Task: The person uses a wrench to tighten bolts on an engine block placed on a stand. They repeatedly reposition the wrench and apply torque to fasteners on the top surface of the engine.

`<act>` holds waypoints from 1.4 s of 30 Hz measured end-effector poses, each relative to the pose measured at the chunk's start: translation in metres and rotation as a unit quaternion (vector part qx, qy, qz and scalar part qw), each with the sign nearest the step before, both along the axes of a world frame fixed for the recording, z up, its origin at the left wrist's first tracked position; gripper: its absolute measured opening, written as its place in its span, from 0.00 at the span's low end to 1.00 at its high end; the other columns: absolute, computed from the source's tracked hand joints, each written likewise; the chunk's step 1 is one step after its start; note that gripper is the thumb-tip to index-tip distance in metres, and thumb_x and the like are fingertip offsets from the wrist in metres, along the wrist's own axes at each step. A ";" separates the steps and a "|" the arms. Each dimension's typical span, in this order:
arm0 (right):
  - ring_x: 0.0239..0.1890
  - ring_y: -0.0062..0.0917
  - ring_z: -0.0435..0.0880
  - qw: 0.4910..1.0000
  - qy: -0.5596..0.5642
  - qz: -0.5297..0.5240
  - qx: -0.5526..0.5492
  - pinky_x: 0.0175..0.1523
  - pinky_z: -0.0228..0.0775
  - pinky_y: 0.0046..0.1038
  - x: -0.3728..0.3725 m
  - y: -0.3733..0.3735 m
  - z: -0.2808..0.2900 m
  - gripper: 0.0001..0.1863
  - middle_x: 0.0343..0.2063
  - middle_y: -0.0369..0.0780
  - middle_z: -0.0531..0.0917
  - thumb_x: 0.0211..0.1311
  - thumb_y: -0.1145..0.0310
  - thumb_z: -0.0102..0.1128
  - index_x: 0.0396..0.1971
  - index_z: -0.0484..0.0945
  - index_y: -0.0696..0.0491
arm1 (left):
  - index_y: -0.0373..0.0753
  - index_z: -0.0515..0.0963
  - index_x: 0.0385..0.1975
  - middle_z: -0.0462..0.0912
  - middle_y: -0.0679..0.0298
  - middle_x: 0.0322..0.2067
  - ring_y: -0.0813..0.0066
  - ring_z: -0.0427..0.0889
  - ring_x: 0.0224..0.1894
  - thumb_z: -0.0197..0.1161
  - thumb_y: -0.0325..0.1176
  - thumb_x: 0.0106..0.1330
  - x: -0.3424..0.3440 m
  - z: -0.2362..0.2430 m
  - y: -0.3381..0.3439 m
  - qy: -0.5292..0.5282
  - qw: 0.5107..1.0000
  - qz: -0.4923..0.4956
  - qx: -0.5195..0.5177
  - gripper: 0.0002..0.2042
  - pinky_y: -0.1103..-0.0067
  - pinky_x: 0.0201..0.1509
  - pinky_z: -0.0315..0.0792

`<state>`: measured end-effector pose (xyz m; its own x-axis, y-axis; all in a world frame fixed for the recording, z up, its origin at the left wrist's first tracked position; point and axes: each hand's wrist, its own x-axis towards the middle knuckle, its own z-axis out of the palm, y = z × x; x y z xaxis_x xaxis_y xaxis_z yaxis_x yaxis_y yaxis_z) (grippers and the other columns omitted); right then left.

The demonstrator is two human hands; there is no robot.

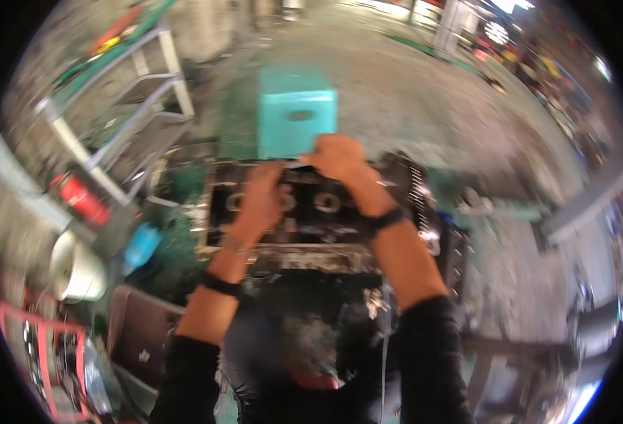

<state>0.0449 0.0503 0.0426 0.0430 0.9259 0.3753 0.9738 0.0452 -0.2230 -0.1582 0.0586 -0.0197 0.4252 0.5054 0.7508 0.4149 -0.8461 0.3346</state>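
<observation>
Both hands work over a dark metal engine block (311, 212) whose long axis runs left-right. The right hand (340, 157), at its far edge, pinches a thin pale strip (299, 165); the left hand (260, 201) lies on the block, its grip unclear. A teal stool (296, 113) stands beyond the block.

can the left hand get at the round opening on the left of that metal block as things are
Probably yes: the left hand already lies on the dark metal block, right beside that round opening, nothing between them.
</observation>
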 end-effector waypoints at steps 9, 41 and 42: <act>0.33 0.39 0.85 0.997 0.060 0.004 -0.043 0.39 0.75 0.37 -0.004 -0.009 0.021 0.19 0.25 0.44 0.85 0.48 0.50 0.72 0.28 0.84 0.52 | 0.29 0.62 0.64 0.72 0.45 0.56 0.46 0.68 0.61 0.68 0.19 0.55 0.001 0.010 -0.008 -0.008 0.990 -0.010 -0.139 0.35 0.63 0.63 0.67; 0.32 0.33 0.88 0.989 -0.088 -0.066 -0.103 0.35 0.80 0.35 -0.037 -0.061 0.016 0.18 0.25 0.42 0.86 0.57 0.49 0.63 0.24 0.85 0.49 | 0.35 0.78 0.38 0.81 0.53 0.38 0.53 0.80 0.43 0.63 0.19 0.53 -0.011 0.000 0.001 -0.037 0.998 -0.030 -0.047 0.12 0.68 0.51 0.73; 0.33 0.31 0.89 0.989 -0.045 -0.088 -0.108 0.35 0.80 0.34 -0.040 -0.063 0.013 0.15 0.25 0.41 0.86 0.57 0.51 0.64 0.24 0.86 0.48 | 0.35 0.78 0.40 0.81 0.54 0.39 0.56 0.80 0.43 0.64 0.19 0.55 -0.012 -0.002 0.003 -0.014 0.997 -0.026 -0.073 0.12 0.69 0.52 0.73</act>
